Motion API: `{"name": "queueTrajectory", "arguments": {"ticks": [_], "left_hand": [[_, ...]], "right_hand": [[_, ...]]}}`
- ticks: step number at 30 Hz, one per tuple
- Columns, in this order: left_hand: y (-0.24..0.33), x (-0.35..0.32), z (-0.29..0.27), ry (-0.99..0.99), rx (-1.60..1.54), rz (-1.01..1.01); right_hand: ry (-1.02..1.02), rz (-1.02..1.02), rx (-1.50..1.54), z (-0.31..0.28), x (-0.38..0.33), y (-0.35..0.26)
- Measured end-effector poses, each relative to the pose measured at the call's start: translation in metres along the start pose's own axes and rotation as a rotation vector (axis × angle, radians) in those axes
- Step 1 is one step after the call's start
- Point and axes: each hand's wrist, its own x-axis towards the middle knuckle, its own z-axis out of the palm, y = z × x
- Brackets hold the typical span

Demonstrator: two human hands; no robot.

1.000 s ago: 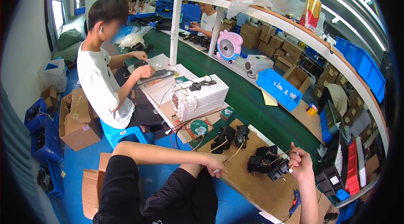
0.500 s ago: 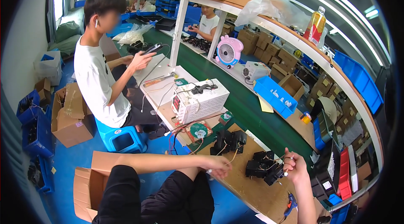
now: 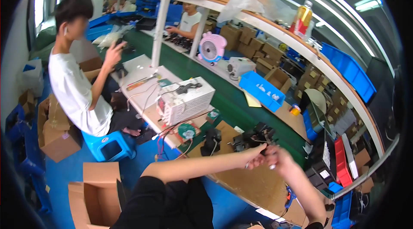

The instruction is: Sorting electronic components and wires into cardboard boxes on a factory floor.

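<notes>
Over the brown work board (image 3: 258, 188), my left hand (image 3: 254, 156) and my right hand (image 3: 275, 156) meet, fingertips close together. The fingers of my left hand are drawn in; what they hold is hidden. My right hand is blurred but looks closed on a thin cable, with a small white tip (image 3: 272, 167) below its fingers. Just beyond my hands lies a cluster of black housings (image 3: 254, 136) with thin wires. Another black housing (image 3: 211, 140) sits to its left. A blue glue gun (image 3: 290, 196) lies by my right forearm.
Left of the board are a white box-shaped device (image 3: 187, 100) and a round green coil part (image 3: 187, 131) with wires. A co-worker (image 3: 77, 74) sits at left. Beyond the green belt (image 3: 232, 108) stands a blue bin (image 3: 262, 90). An open carton (image 3: 101, 199) is at lower left.
My left hand has moved right to meet my right hand, which has shifted left and slightly up in view. The whole view has swung, so the scene appears further left.
</notes>
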Motion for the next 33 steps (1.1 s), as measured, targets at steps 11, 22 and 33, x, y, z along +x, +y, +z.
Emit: {"name": "queueTrajectory", "arguments": {"ticks": [11,22,33], "left_hand": [[-0.076,-0.002,-0.029,0.107,0.030,0.004],[-0.114,-0.010,-0.040,-0.022,-0.050,-0.040],[-0.126,-0.007,-0.047,0.032,-0.317,-0.037]], "right_hand": [[-0.062,0.041,-0.319,0.040,-0.051,0.082],[-0.117,0.126,-0.521,0.004,-0.050,0.094],[-0.188,0.241,-0.203,-0.008,-0.071,0.119]]}}
